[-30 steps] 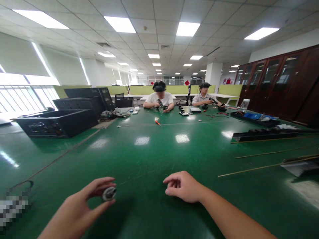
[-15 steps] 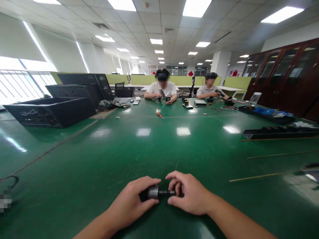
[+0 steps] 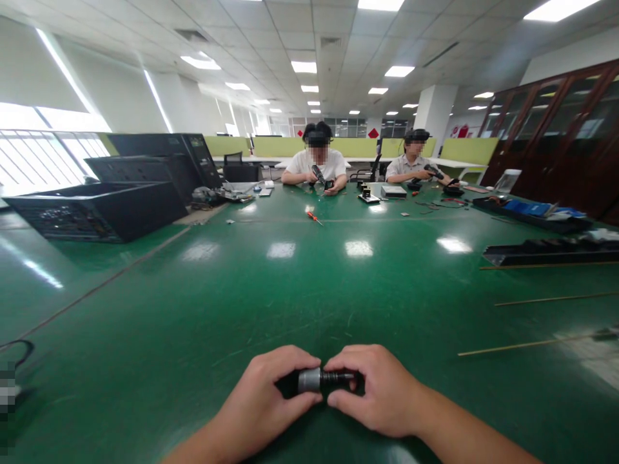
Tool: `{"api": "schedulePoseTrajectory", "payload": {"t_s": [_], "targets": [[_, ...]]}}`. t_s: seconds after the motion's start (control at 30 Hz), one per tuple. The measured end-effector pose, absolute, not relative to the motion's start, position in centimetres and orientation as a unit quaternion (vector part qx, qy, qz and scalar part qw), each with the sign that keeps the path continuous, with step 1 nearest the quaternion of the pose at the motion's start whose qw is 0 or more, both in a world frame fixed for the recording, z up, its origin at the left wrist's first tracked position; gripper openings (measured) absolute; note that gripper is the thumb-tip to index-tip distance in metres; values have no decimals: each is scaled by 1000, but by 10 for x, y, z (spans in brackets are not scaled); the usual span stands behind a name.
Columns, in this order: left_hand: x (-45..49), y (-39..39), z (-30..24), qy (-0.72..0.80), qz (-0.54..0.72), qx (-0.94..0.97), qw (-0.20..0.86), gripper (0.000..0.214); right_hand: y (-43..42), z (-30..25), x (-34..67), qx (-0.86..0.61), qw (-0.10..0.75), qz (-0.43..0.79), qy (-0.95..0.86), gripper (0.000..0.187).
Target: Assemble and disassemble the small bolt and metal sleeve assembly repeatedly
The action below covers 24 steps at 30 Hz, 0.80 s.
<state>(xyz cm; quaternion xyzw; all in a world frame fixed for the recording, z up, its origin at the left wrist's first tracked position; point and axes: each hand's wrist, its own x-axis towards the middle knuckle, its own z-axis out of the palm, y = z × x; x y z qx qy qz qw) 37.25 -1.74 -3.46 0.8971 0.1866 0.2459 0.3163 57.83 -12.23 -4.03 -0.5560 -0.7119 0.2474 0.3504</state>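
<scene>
You hold the small silver-and-black metal rod [image 3: 316, 380] lying sideways, low over the green worktop [image 3: 309, 283], with your left hand [image 3: 271, 403] grip pinching its thick silver end and your right hand [image 3: 382, 393] grip pinching its thin black end.

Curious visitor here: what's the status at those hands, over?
Left hand, right hand both shut on small metal cylinder. Low over green table. Thin rod off right, well apart.

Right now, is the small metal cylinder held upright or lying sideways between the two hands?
Sideways: the metal cylinder lies level, grey end pinched by the left hand, dark ribbed end by the right hand.
</scene>
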Motion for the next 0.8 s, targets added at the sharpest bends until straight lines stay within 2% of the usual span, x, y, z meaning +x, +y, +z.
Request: {"api": "schedulePoseTrajectory", "payload": {"t_s": [0.27,0.8], "targets": [[376,-23,-32,213,254,888,318,28,-120,-42,578,-553,357,229,-717,13],[378,-24,-28,226,258,884,316,29,-121,-41,579,-560,334,209,-729,11]]}}
